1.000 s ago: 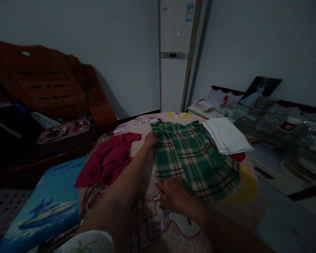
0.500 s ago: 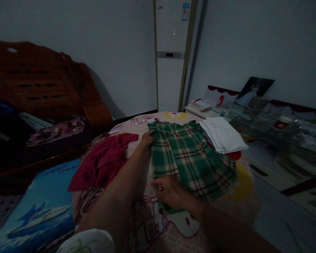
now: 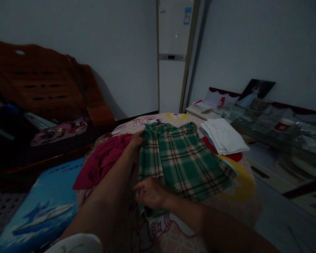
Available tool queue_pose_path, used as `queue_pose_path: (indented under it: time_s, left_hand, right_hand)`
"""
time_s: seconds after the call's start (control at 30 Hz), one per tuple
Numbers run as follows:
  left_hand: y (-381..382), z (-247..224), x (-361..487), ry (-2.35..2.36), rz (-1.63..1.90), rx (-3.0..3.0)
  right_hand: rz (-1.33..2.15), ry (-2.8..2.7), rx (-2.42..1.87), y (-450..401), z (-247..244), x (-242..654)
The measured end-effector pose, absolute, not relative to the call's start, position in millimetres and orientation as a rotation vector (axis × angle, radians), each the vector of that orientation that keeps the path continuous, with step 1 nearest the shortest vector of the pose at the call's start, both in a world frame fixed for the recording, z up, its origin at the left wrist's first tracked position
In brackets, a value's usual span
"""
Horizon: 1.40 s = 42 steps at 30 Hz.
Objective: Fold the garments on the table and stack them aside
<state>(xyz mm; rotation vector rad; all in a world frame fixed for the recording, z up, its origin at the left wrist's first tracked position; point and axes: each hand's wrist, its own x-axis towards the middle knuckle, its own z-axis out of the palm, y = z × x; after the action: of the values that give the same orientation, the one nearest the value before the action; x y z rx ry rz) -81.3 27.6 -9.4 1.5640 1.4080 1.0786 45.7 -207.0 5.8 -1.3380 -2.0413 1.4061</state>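
A green plaid skirt with a gathered waist lies spread on a pink patterned cloth. My left hand pinches its far left corner, by the waist. Nearer to me, my right hand is closed on the left edge of the skirt, towards the hem, with its index finger partly stretched out. Left of my left forearm lies a crumpled magenta garment. Folded white cloth rests to the skirt's right, over something red.
A wooden bench stands at the left, with a blue printed box or board in front of it. To the right is a glass-topped table bearing a paper cup and other items. A tall white cabinet-like appliance fills the corner.
Both hands have moved left, drawing the skirt's left side with them. The skirt now lies wider, and more of the red thing under the white cloth shows.
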Motion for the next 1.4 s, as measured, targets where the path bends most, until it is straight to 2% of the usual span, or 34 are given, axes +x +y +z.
queue_pose_path:
  time_s: [0.27,0.37,0.43,0.53,0.63,0.8,0.87,1.03,1.4]
  left_hand:
    - [18,12,-78,1.967,0.47,2.008]
    - [14,25,-62,2.063,0.532,2.222]
    - [10,30,-43,1.965,0.614,2.412]
    - [0,28,-3,1.702,0.606,2.537]
    - [-16,13,34,1.502,0.433,2.61]
    - [-41,-19,58,1.476,0.322,2.683]
    - [-45,-27,56,1.516,0.343,2.703]
    - [-44,-31,54,1.532,0.321,2.704]
    - [-45,-31,55,1.544,0.316,2.663]
  right_hand:
    - [1.432,-2.042,-1.25,-215,8,55]
    - [1.28,-2.031,-1.183,-217,15,83]
    - [1.173,-2.005,-1.216,-215,19,109]
    - [0.904,-1.959,-1.343,-206,23,153]
    - [0.716,-1.844,-1.484,-198,23,205]
    - [-0.066,-1.618,-1.97,-204,16,295]
    - [-0.248,-1.549,-2.201,-212,10,320]
    - [-0.192,-1.489,-2.565,-222,-3,339]
    - [-0.239,-1.371,-2.822,-225,5,350]
